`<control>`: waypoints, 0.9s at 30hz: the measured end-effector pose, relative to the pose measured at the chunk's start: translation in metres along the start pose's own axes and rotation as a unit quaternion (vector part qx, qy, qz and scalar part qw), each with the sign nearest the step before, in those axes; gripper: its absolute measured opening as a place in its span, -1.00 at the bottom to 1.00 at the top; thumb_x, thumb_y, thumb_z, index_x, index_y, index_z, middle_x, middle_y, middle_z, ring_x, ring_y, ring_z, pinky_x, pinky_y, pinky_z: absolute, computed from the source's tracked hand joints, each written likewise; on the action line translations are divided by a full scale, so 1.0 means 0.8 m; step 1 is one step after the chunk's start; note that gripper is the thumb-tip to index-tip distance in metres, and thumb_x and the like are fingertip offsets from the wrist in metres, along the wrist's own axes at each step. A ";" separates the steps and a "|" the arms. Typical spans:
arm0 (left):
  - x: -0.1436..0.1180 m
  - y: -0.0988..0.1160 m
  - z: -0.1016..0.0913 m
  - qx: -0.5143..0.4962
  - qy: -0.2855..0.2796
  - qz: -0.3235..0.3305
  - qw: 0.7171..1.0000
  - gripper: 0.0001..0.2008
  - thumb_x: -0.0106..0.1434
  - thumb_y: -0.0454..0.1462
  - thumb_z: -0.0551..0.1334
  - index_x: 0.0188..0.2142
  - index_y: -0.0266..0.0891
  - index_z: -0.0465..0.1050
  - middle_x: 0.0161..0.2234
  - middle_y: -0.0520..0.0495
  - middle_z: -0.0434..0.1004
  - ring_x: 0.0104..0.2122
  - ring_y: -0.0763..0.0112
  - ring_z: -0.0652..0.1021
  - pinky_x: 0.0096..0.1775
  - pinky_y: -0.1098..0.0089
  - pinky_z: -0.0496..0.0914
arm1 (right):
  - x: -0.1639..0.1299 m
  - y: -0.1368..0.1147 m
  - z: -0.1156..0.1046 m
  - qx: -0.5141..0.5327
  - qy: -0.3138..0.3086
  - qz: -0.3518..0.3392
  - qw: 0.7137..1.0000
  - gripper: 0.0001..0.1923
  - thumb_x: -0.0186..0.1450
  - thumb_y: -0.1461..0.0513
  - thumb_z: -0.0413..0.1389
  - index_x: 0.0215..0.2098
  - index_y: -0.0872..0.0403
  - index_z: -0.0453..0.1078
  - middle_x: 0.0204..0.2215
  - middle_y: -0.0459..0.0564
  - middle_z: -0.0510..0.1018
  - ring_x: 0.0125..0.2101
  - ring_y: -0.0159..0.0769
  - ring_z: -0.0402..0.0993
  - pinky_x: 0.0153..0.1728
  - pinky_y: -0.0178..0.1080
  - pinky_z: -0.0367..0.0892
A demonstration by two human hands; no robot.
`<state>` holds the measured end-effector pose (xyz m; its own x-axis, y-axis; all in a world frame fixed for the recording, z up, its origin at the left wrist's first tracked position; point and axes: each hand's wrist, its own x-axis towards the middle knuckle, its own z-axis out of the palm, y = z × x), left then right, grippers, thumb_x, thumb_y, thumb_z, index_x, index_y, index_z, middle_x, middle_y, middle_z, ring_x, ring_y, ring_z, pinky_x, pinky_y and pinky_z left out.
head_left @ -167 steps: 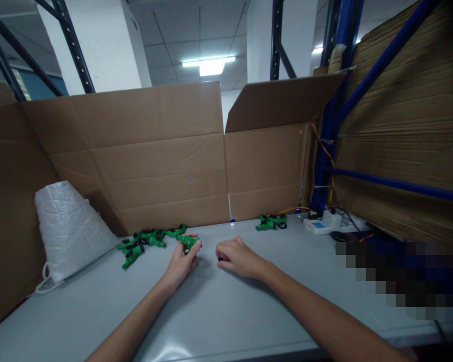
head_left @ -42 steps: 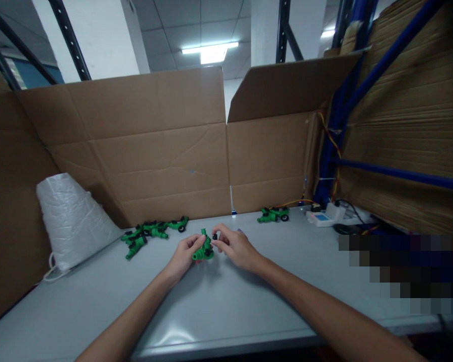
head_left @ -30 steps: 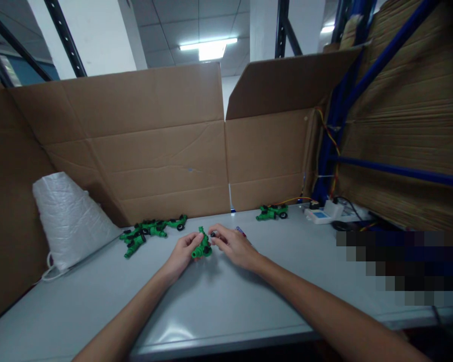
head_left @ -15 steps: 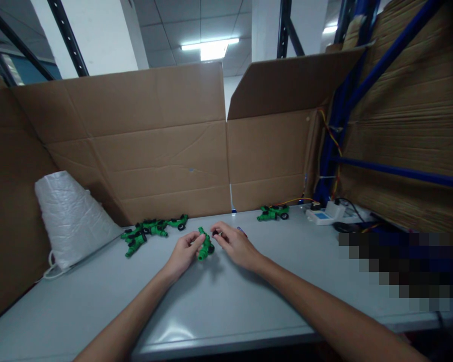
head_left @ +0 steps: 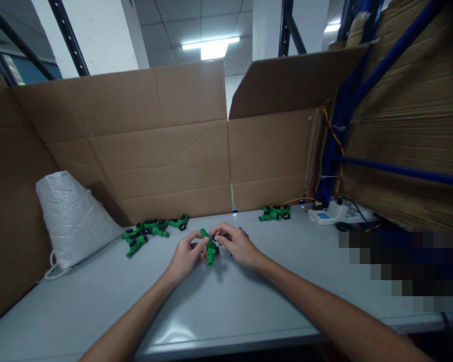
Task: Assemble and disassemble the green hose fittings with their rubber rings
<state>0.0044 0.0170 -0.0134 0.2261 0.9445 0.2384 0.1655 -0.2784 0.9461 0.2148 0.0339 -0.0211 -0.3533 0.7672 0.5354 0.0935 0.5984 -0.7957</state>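
Pinched in my left hand (head_left: 189,253) is a green plastic piece (head_left: 210,251) with ribbed ends and black round parts on its side, looking like a small valve or pipe fitting. It is held above the table, tilted, with one end towards me. My right hand (head_left: 239,245) has its fingers closed on a small black part (head_left: 215,235) against the right side of the green piece. The fingertips partly hide where the two meet, so I cannot tell if they are joined. A short dark blue thing, perhaps a pen, shows behind my right hand.
Several similar green pieces (head_left: 156,229) lie at the back left, and more (head_left: 275,213) at the back right. A white wrapped bundle (head_left: 73,216) stands left. Cardboard walls (head_left: 166,156) enclose the grey table (head_left: 219,311). A power strip (head_left: 324,215) with cables sits right.
My right hand has brought the small black part against the green piece, where before there was a gap. The green piece has shifted slightly right and turned more upright in view.
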 end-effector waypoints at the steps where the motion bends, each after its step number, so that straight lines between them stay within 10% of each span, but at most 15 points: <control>1: -0.001 0.001 0.001 -0.001 -0.001 0.001 1.000 -0.54 0.24 0.11 0.39 -0.27 -0.24 0.43 -0.54 0.04 0.55 -0.56 0.37 0.55 -0.45 0.41 0.44 | 0.001 0.002 0.000 0.017 0.002 0.008 1.000 -0.85 0.42 0.17 0.15 -0.11 0.04 0.50 -0.20 -0.03 0.59 -0.17 -0.23 0.51 -0.13 -0.23 0.41; 11: -0.005 0.000 0.003 0.000 0.000 0.006 1.000 -0.58 0.26 0.06 0.40 -0.19 -0.26 0.49 -0.48 -0.04 0.63 -0.51 0.30 0.62 -0.39 0.36 0.51 | 0.001 0.011 0.009 0.105 0.024 0.046 0.993 -0.74 0.37 0.03 0.21 -0.13 0.02 0.38 -0.31 -0.08 0.51 -0.28 -0.25 0.48 -0.22 -0.22 0.43; 20: -0.008 0.012 0.003 0.025 -0.028 0.033 0.999 -0.60 0.31 0.04 0.36 -0.22 -0.29 0.54 -0.48 0.00 0.52 -0.49 0.38 0.50 -0.39 0.42 0.37 | -0.007 -0.010 -0.002 -0.129 -0.011 -0.033 0.991 -0.72 0.54 0.09 -0.01 -0.32 0.01 0.29 -0.41 -0.14 0.39 -0.36 -0.30 0.32 -0.29 -0.26 0.19; 27: -0.007 0.015 -0.001 0.074 -0.057 0.069 0.993 -0.52 0.39 0.08 0.25 -0.47 -0.25 0.42 -0.50 0.02 0.34 -0.43 0.38 0.36 -0.34 0.41 0.24 | -0.010 -0.004 0.004 -0.086 -0.046 -0.019 0.995 -0.68 0.55 0.07 -0.04 -0.35 0.01 0.20 -0.45 -0.17 0.31 -0.39 -0.31 0.26 -0.34 -0.28 0.14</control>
<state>0.0040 0.0083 -0.0031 0.3630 0.8721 0.3282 0.2627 -0.4337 0.8619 0.2142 0.0253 -0.0234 -0.4425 0.7240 0.5292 0.2337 0.6628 -0.7114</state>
